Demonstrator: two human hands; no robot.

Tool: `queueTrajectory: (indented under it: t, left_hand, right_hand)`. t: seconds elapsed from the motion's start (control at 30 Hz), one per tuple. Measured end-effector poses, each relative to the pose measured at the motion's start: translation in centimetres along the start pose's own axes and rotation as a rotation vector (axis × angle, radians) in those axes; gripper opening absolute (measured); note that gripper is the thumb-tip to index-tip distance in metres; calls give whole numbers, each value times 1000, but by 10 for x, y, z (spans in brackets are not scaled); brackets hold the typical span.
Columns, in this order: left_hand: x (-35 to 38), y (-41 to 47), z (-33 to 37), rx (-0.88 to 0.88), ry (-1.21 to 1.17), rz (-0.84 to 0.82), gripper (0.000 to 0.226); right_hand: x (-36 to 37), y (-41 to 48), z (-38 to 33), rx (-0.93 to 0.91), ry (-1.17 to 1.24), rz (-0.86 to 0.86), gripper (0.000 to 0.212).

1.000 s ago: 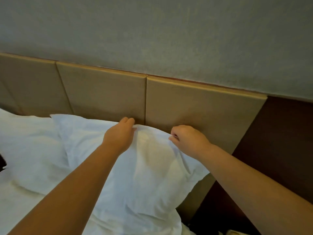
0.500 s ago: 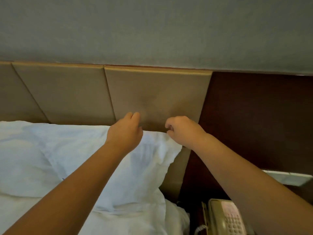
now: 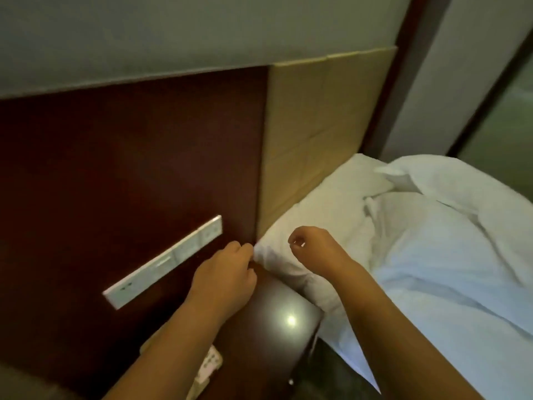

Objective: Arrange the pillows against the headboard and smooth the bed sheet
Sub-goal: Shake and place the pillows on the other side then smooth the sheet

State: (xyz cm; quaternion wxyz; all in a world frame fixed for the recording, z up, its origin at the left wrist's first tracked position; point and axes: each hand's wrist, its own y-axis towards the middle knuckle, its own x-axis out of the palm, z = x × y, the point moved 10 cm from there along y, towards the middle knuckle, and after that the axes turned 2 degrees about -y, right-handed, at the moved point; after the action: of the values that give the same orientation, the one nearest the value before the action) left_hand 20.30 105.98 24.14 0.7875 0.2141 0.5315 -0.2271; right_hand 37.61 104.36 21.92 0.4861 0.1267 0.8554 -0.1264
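A white pillow (image 3: pixel 317 215) is shown lying at the head of the bed, set against the tan headboard (image 3: pixel 311 134), with a rumpled white bed sheet (image 3: pixel 447 269) spread to its right. The pillow's nearest corner is pinched by the curled fingers of the left hand (image 3: pixel 225 278), beside a dark wooden wall panel (image 3: pixel 129 168) fitted with a white switch plate (image 3: pixel 164 261). The right hand (image 3: pixel 314 249) is held over the pillow with fingers curled; whether fabric is gripped cannot be told.
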Motion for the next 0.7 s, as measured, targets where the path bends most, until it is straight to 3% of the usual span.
queueTrajectory:
  t: [0.23,0.43,0.6,0.7]
  left_hand:
    - [109,105,145,212,95,-183,22]
    - [271,196,269,272,196,-371,25]
    - [405,253,378,363,228,-465,24]
    - [469,281,432,415,227,-466,46]
  right_hand:
    - [-51,-19,269,436,210,59,28]
    - [-70,-1,493,698,252,112,32]
    - [-69,20,644,789,65,95,60]
    - [-65,36,692,731,-103,74,82]
